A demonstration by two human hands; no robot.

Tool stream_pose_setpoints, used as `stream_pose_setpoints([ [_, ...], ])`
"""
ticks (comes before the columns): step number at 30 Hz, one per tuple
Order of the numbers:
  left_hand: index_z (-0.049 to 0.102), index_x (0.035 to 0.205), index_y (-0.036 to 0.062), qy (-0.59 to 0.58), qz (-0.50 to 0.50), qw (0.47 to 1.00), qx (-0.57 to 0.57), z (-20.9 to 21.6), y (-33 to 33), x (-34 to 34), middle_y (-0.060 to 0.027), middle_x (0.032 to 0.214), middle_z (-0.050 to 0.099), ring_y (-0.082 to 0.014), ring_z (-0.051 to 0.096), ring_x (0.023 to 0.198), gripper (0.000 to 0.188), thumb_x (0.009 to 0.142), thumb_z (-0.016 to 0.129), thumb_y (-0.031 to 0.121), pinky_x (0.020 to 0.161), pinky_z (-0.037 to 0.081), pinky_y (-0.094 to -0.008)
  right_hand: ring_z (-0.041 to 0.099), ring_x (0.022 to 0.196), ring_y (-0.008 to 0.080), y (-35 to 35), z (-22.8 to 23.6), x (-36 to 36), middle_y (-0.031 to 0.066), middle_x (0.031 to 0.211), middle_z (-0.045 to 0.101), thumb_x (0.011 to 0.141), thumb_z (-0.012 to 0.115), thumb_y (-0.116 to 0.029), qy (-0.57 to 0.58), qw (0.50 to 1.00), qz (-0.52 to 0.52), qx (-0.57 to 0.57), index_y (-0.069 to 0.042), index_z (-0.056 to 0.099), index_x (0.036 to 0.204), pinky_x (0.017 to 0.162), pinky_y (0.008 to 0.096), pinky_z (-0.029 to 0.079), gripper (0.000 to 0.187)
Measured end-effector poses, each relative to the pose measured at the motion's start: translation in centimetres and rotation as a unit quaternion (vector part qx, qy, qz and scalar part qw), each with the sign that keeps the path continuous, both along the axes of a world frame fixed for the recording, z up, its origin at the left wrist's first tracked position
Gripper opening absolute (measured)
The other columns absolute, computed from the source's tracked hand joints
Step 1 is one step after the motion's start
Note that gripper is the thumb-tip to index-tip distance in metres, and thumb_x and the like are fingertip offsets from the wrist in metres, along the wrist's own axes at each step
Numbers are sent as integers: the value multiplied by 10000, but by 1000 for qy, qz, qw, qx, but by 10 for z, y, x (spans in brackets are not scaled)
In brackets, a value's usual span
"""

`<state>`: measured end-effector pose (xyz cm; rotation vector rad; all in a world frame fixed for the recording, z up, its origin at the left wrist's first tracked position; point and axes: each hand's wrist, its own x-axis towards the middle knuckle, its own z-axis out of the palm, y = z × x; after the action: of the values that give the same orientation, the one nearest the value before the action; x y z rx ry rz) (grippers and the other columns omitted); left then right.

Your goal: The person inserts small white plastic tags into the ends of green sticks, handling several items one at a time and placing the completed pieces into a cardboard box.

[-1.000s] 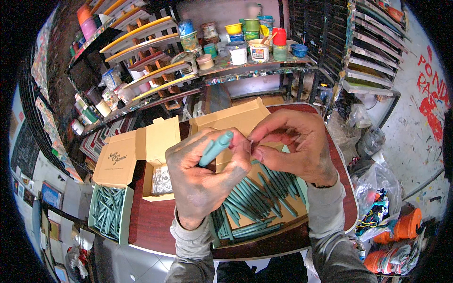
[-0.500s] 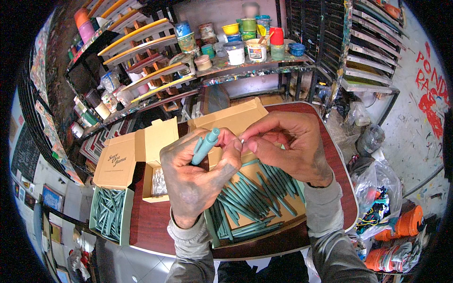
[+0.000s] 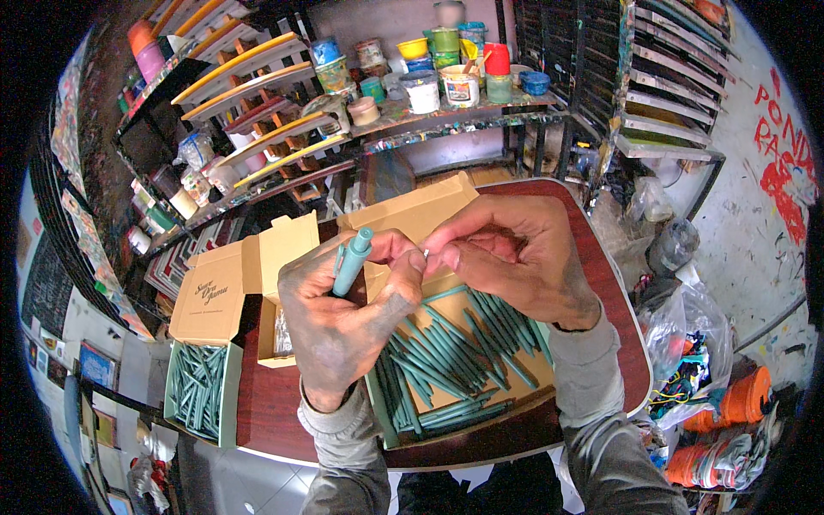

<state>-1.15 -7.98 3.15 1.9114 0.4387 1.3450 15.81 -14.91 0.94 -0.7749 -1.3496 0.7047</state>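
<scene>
My left hand [image 3: 330, 322] is closed around a teal click pen part [image 3: 352, 264] with a clip, which stands upright between its fingers. My right hand [image 3: 532, 262] is curled in a pinch, its thumb and fingertip meeting the left thumb and forefinger. A tiny white piece [image 3: 427, 254] shows at that meeting point; its kind is too small to tell. Below both hands is an open cardboard box [image 3: 534, 375] holding many slim teal pen barrels [image 3: 446, 360], some lying in a loose row. The right fingers partly hide one another.
Left on the dark red table [image 3: 268, 403] stands a smaller box [image 3: 230, 390] full of teal pen pieces. Between the boxes, another open carton [image 3: 290, 245] holds small clear pieces. Paint tubs [image 3: 422, 93] line a shelf behind; plastic bags [image 3: 687, 322] and orange containers [image 3: 745, 399] are at right.
Both hands have shifted slightly left, fingertips still together. The pen part stays in the left hand, and the whole view has moved a little.
</scene>
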Motion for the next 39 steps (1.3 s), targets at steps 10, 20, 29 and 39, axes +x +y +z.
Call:
stream_pose_setpoints([
  [10, 702, 812, -25, 25, 23, 999, 31, 1, -2, 1, -47, 735, 673, -82, 590, 694, 86, 751, 730, 29, 654, 477, -237, 665, 875, 122, -2, 2, -1, 73, 901, 705, 823, 725, -99, -30, 998, -49, -1, 13, 694, 933, 812, 256, 536, 160],
  [20, 695, 814, -33, 49, 19, 998, -19, -1, -2, 1, -44, 731, 671, -77, 579, 688, 103, 749, 737, 36, 651, 471, -243, 673, 831, 153, 2, 1, 3, 125, 886, 689, 825, 615, 46, -73, 996, -54, 25, 68, 654, 906, 759, 279, 558, 93],
  [29, 696, 801, -35, 49, 30, 997, 49, -1, -1, 5, -57, 732, 678, -89, 597, 682, 92, 734, 733, 16, 659, 478, -243, 620, 744, 56, -1, 6, 0, 45, 814, 681, 755, 655, 23, -85, 991, -103, 19, 3, 683, 840, 630, 189, 476, 92],
  [39, 710, 820, -29, 36, 8, 998, 46, -4, 1, 6, -34, 699, 653, -68, 553, 628, 106, 750, 736, 47, 587, 436, -227, 530, 667, -5, -3, 8, 3, -9, 767, 647, 744, 693, 14, -81, 993, -90, 6, -12, 666, 852, 560, 157, 394, 114],
])
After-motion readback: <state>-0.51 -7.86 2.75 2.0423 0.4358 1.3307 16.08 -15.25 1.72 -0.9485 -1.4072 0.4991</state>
